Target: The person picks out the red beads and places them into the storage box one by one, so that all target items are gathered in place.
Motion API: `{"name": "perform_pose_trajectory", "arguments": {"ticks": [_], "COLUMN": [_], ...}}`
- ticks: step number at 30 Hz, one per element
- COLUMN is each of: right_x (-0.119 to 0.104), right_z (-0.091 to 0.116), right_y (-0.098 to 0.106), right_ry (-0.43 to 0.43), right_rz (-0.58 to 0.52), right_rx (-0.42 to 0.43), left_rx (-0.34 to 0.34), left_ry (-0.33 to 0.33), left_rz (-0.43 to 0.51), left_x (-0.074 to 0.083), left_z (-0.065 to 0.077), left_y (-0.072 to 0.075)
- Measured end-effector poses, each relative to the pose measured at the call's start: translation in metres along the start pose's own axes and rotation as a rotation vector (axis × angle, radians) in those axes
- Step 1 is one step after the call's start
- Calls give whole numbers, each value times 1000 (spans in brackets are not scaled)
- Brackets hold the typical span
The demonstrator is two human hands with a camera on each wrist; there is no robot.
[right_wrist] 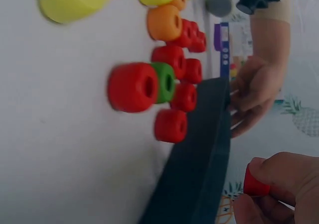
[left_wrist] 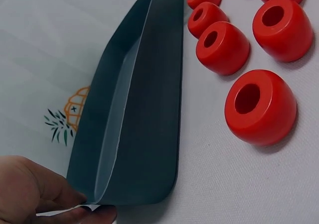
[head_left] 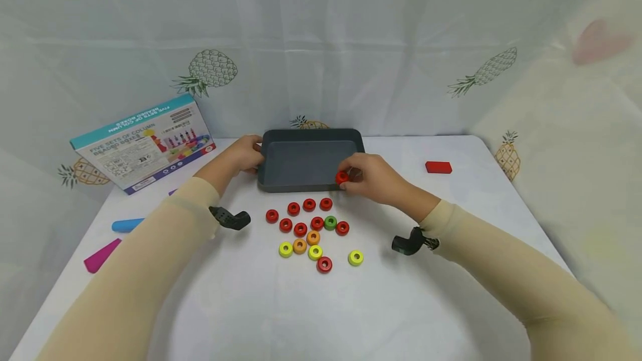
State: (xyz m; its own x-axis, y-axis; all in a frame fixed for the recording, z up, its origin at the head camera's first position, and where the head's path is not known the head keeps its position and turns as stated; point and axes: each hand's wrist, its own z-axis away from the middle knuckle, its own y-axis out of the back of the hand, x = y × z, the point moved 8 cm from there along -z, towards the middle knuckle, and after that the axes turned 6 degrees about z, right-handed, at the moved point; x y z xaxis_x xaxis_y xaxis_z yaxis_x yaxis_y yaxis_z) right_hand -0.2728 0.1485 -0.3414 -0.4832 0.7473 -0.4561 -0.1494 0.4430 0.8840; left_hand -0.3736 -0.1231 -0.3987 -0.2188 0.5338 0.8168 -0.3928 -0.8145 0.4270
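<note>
A dark grey tray [head_left: 303,165] lies at the back middle of the white table. My left hand [head_left: 244,154] holds its left side, and the left wrist view shows the fingers pinching the rim at a corner. With thumb and fingers, my right hand [head_left: 375,179] pinches a red bead [head_left: 342,177] over the tray's front right edge. In the right wrist view this same red bead [right_wrist: 255,183] is partly hidden by the fingers. Several red beads [head_left: 309,204], a green bead [head_left: 330,223], two orange beads [head_left: 300,246] and yellow beads [head_left: 355,258] rest before the tray.
A printed toy box [head_left: 150,146] leans at the back left. Blue [head_left: 127,225] and magenta [head_left: 102,255] pieces lie beside my left sleeve, which hides part of the table. At the back right sits a red block [head_left: 438,167]. A pineapple-print cloth [head_left: 321,43] hangs behind.
</note>
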Motion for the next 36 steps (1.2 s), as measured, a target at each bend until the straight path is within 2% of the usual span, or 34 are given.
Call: {"name": "perform_pose_trajectory", "arguments": {"ticks": [8,14,24,36], "right_x": [-2,7,32,56], "right_z": [-36,-70,-111,-135], "right_y": [22,25,14,-6], "right_ry": [35,13,-59,-70], "right_rz": [18,20,5,-27], "right_rx": [22,13,1,26], "left_rx": [-1,6,-1,0], "left_ry": [9,14,19,14], "left_rz": [14,19,38,36], "left_x": [-2,-5,-4,-3], "left_z": [2,0,-4,-5], "left_y": [1,1,-1,1]}}
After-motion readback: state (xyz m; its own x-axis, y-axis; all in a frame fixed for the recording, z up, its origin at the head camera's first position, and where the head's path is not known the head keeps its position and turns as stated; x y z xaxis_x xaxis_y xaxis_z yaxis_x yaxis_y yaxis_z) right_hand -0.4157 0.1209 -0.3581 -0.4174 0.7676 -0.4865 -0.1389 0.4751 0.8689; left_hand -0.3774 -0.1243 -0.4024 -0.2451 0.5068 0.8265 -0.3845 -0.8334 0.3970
